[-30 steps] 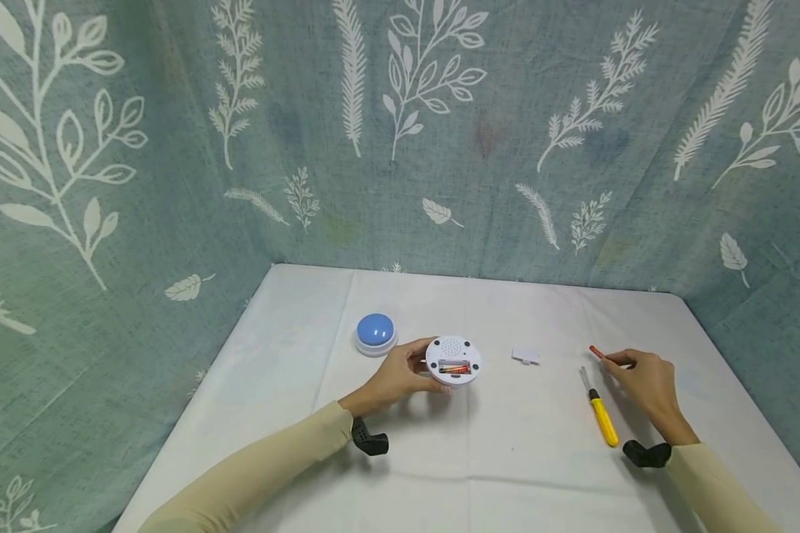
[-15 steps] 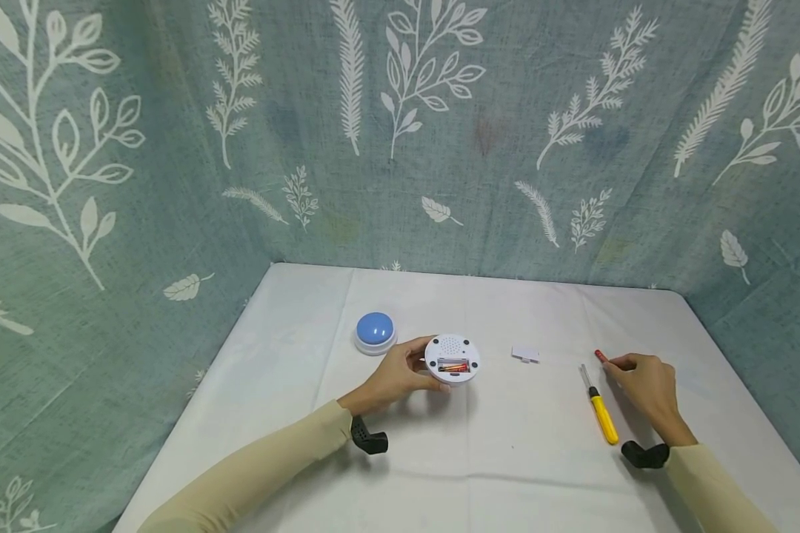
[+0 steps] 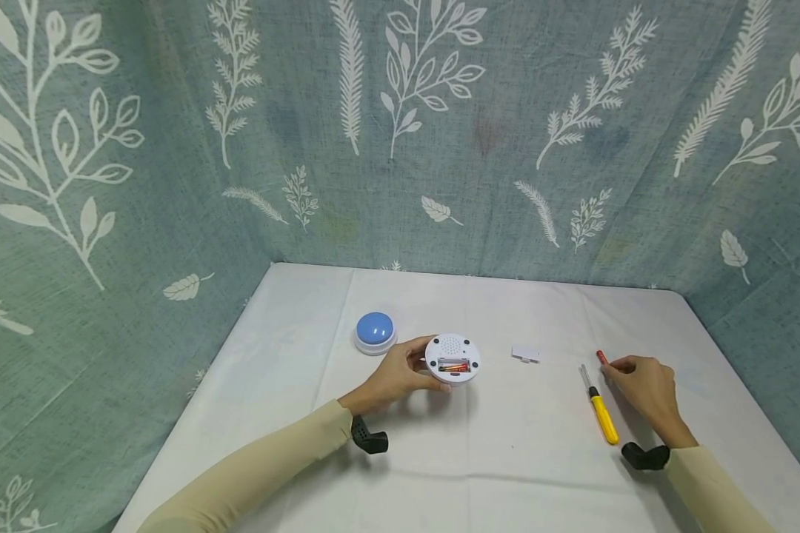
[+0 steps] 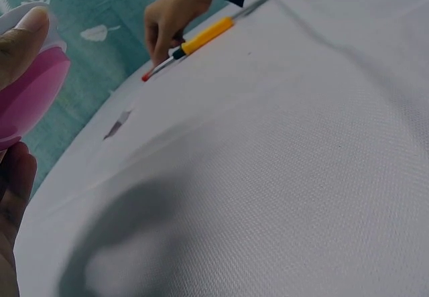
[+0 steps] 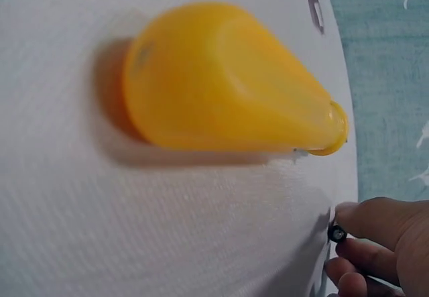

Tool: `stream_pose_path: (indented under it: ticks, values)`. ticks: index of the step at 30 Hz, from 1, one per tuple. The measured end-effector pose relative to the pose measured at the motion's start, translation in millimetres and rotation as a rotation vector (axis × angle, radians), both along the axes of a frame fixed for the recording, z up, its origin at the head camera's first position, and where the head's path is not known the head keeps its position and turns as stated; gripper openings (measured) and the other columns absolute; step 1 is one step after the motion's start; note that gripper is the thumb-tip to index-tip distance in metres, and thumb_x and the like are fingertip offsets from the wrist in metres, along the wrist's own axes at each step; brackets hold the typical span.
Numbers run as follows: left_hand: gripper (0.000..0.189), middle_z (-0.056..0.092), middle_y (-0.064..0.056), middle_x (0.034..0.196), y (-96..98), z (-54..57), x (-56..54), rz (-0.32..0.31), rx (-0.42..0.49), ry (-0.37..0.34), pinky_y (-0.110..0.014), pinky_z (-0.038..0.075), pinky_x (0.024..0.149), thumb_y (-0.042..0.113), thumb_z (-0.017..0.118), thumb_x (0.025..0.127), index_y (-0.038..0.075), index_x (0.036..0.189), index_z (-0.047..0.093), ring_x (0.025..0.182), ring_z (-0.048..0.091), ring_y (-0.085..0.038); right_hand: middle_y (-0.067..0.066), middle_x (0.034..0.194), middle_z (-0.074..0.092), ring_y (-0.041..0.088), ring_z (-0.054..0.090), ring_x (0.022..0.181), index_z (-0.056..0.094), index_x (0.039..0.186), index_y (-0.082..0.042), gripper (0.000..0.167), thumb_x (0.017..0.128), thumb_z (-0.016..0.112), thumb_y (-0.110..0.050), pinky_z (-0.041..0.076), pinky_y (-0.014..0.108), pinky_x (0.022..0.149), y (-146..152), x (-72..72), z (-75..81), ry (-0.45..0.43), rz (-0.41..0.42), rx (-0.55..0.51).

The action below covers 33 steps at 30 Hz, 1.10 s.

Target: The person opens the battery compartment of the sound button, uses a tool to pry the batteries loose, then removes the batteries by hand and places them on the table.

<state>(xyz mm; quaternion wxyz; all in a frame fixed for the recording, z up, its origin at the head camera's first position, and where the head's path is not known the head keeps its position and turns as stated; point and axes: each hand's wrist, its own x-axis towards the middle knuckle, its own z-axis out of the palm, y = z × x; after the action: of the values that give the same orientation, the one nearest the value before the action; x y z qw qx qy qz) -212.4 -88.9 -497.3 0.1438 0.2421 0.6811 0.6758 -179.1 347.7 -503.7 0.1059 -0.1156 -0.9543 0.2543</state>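
Note:
My left hand (image 3: 400, 374) grips a round white push button (image 3: 452, 346) by its rim, its underside turned toward the head camera. In the left wrist view its pink dome (image 4: 40, 92) shows below the thumb. The battery compartment is uncovered, with a red battery (image 3: 458, 368) inside; whether it holds more than one is too small to tell. At the right, my right hand (image 3: 647, 385) pinches a small red battery (image 3: 601, 357) between thumb and fingers, close to the table. The right wrist view shows that battery's dark end (image 5: 337, 233), the rest hidden by the fingers.
A yellow-handled screwdriver (image 3: 603, 420) lies just left of my right hand. Between the hands is a small white battery cover (image 3: 525, 354). A second push button, with a blue dome (image 3: 375, 329), stands behind my left hand. Patterned cloth (image 3: 440, 185) hangs behind the white table (image 3: 480, 474).
The red battery in my right hand has shifted slightly right and down, and less of it shows beyond the fingertips. My left hand keeps the push button in nearly the same place.

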Motion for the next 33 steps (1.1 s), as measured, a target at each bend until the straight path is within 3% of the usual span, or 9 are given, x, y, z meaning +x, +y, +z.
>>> stream_pose_path:
  ticks: [8, 16, 26, 33]
  values:
    - [0.087, 0.063, -0.008, 0.137, -0.5, 0.0, -0.1, -0.002, 0.001, 0.003, -0.032, 0.054, 0.097, 0.002, 0.093, 0.073, 0.01, 0.15, 0.052, 0.118, 0.065, -0.025, 0.025, 0.092, 0.069, 0.032, 0.058, 0.075, 0.073, 0.104, 0.011, 0.037, 0.092, 0.079, -0.023, 0.041, 0.032, 0.058, 2, -0.1, 5.3, 0.057, 0.031, 0.032]
    - [0.088, 0.063, -0.007, 0.138, -0.6, -0.1, -0.1, -0.008, 0.013, -0.011, -0.033, 0.053, 0.098, 0.001, 0.092, 0.073, 0.01, 0.15, 0.051, 0.119, 0.065, -0.026, 0.023, 0.093, 0.071, 0.039, 0.064, 0.084, 0.076, 0.103, 0.007, 0.031, 0.092, 0.079, -0.022, 0.048, 0.049, 0.07, -8, 1.4, 16.8, 0.152, 0.139, 0.055]
    - [0.088, 0.063, -0.004, 0.139, -1.8, -1.1, -1.4, 0.001, -0.012, -0.011, -0.032, 0.053, 0.099, 0.003, 0.093, 0.073, 0.013, 0.15, 0.052, 0.119, 0.065, -0.024, 0.017, 0.093, 0.072, 0.027, 0.062, 0.075, 0.078, 0.105, 0.001, 0.028, 0.091, 0.081, -0.023, 0.047, 0.028, 0.058, -33, -0.4, 34.0, 0.198, 0.243, 0.026]
    - [0.086, 0.063, -0.007, 0.137, -2.2, -1.3, -3.4, 0.004, -0.01, 0.02, -0.034, 0.052, 0.1, 0.003, 0.093, 0.073, 0.011, 0.149, 0.053, 0.119, 0.065, -0.023, 0.012, 0.094, 0.073, 0.019, 0.06, 0.071, 0.078, 0.105, -0.002, 0.024, 0.089, 0.084, -0.019, 0.048, 0.026, 0.053, -56, -0.3, 45.9, 0.242, 0.342, -0.008]
